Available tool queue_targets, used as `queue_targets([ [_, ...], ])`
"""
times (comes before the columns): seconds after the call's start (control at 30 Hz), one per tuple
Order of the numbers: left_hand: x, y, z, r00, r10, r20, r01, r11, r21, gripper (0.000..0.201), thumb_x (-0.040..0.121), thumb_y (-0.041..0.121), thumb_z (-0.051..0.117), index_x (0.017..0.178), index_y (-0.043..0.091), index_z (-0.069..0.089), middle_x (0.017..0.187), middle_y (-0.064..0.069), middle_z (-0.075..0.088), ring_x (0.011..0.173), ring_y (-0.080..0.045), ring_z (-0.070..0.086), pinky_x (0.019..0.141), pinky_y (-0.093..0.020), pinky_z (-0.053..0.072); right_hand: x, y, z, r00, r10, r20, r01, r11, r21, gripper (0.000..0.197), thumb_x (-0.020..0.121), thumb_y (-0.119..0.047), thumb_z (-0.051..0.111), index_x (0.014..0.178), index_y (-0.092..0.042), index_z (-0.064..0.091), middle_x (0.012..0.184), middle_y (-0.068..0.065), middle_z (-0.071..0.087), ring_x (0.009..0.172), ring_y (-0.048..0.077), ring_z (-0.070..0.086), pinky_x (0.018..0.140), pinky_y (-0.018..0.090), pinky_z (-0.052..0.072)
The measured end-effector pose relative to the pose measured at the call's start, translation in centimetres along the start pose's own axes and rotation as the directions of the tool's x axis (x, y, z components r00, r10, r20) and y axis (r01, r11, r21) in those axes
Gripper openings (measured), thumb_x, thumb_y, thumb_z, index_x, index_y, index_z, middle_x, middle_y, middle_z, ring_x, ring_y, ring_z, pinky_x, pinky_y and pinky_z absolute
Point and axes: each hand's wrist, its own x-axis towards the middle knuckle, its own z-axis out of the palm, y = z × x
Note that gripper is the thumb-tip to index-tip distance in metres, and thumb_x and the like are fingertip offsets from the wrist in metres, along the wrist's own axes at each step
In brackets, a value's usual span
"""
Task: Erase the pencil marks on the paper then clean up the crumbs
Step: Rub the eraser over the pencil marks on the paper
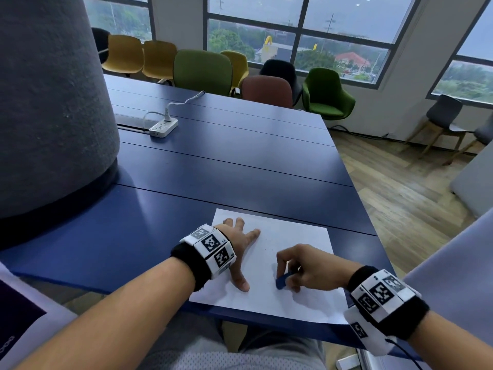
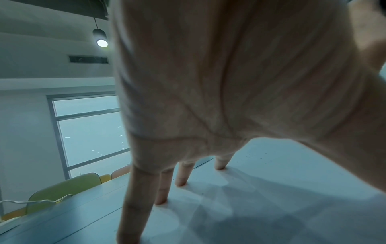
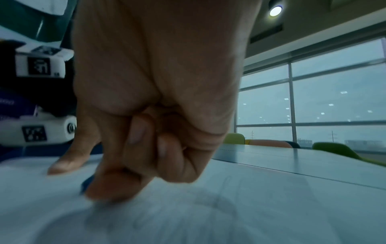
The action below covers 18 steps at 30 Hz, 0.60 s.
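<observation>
A white sheet of paper [image 1: 290, 236] lies at the near edge of the blue table [image 1: 226, 161]. My left hand [image 1: 240, 244] presses flat on the paper's left part, fingers spread and straight [image 2: 181, 175]. My right hand [image 1: 293, 265] pinches a blue eraser [image 1: 282, 281] against the paper's lower middle; in the right wrist view the eraser [image 3: 87, 183] shows only as a dark blue tip behind the curled fingers [image 3: 133, 165]. Tiny dark crumbs [image 1: 269, 248] dot the paper between the hands. Faint pencil lines [image 3: 227, 191] show on the sheet.
A large grey felt column [image 1: 50, 102] stands on the table at the left. A white power strip [image 1: 163, 127] with its cable lies farther back. Chairs [image 1: 202, 68] line the far edge. The table's right edge drops to a wooden floor [image 1: 400, 198].
</observation>
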Motion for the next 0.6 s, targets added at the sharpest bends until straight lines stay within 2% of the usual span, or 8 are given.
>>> queue_targets([
  [0.07,0.0,0.1,0.0,1.000,0.001,-0.003,-0.001,1.000,0.006,0.137,0.057,0.069,0.082,0.156,0.035,-0.007,0.162,-0.013,0.002,0.147,-0.039,0.009,0.113,-0.057,0.030,0.3,-0.1,-0.2,1.000,0.007,0.003,-0.007,1.000,-0.008,0.014,0.085,-0.009,0.064,0.086,-0.023,0.065,0.070,-0.004,0.069,0.061,0.000,0.059,0.064,0.015,0.047],
  [0.17,0.1,0.0,0.0,1.000,0.001,-0.010,-0.001,1.000,-0.002,0.137,0.056,0.069,0.082,0.156,0.035,-0.006,0.162,-0.013,0.003,0.147,-0.039,0.010,0.113,-0.057,0.031,1.3,-0.1,-0.1,0.974,0.014,-0.225,-0.010,1.000,0.017,0.014,0.086,-0.006,0.061,0.087,-0.020,0.065,0.070,-0.004,0.067,0.057,0.001,0.057,0.062,0.018,0.047],
  [0.2,0.1,0.0,0.0,1.000,0.000,-0.010,0.000,1.000,-0.005,0.138,0.056,0.069,0.083,0.156,0.036,-0.006,0.162,-0.013,0.002,0.147,-0.039,0.009,0.113,-0.058,0.031,1.3,-0.1,0.1,0.973,0.009,-0.230,-0.002,1.000,0.027,0.015,0.086,-0.006,0.061,0.087,-0.020,0.065,0.069,-0.004,0.067,0.056,0.002,0.056,0.063,0.019,0.048],
  [0.33,0.0,-0.1,0.1,1.000,0.002,-0.022,-0.002,1.000,0.001,0.138,0.055,0.069,0.082,0.156,0.035,-0.004,0.160,-0.014,0.006,0.145,-0.039,0.014,0.111,-0.057,0.034,0.7,-1.1,0.2,0.998,-0.046,0.047,0.046,0.999,0.005,0.015,0.085,-0.006,0.063,0.087,-0.021,0.066,0.068,-0.006,0.067,0.061,0.004,0.059,0.067,0.020,0.051],
  [0.4,-0.1,0.0,0.2,0.999,0.016,-0.045,-0.016,1.000,0.007,0.136,0.055,0.069,0.083,0.156,0.034,-0.001,0.157,-0.014,0.013,0.142,-0.038,0.019,0.108,-0.055,0.037,1.3,-1.2,-0.1,0.999,-0.040,-0.022,0.039,0.999,-0.021,0.016,0.084,-0.006,0.063,0.087,-0.021,0.066,0.068,-0.007,0.067,0.062,0.005,0.061,0.066,0.019,0.050],
  [0.47,-0.1,0.0,0.2,0.999,0.019,-0.044,-0.019,1.000,0.004,0.135,0.056,0.069,0.083,0.156,0.034,-0.001,0.157,-0.014,0.013,0.142,-0.037,0.019,0.108,-0.054,0.037,2.0,-1.3,-0.1,0.986,-0.043,-0.158,0.038,0.999,-0.038,0.018,0.083,-0.004,0.061,0.087,-0.021,0.065,0.070,-0.003,0.068,0.064,0.009,0.062,0.064,0.022,0.051],
  [0.5,-0.1,0.0,0.1,0.999,0.016,-0.039,-0.016,1.000,0.002,0.135,0.056,0.068,0.083,0.156,0.034,-0.002,0.158,-0.013,0.011,0.143,-0.038,0.017,0.109,-0.054,0.036,2.1,-1.3,-0.1,0.984,-0.042,-0.175,0.036,0.999,-0.037,0.018,0.082,-0.004,0.061,0.086,-0.022,0.063,0.071,-0.001,0.069,0.065,0.011,0.062,0.066,0.025,0.053],
  [0.6,-0.1,0.0,0.1,1.000,0.000,-0.025,0.000,1.000,0.002,0.137,0.056,0.069,0.082,0.156,0.036,-0.005,0.161,-0.013,0.004,0.146,-0.039,0.012,0.111,-0.056,0.033,1.5,-1.6,-0.1,0.999,-0.029,0.035,0.029,0.999,-0.014,0.013,0.084,-0.009,0.065,0.085,-0.022,0.063,0.071,-0.002,0.070,0.063,0.006,0.063,0.073,0.027,0.054],
])
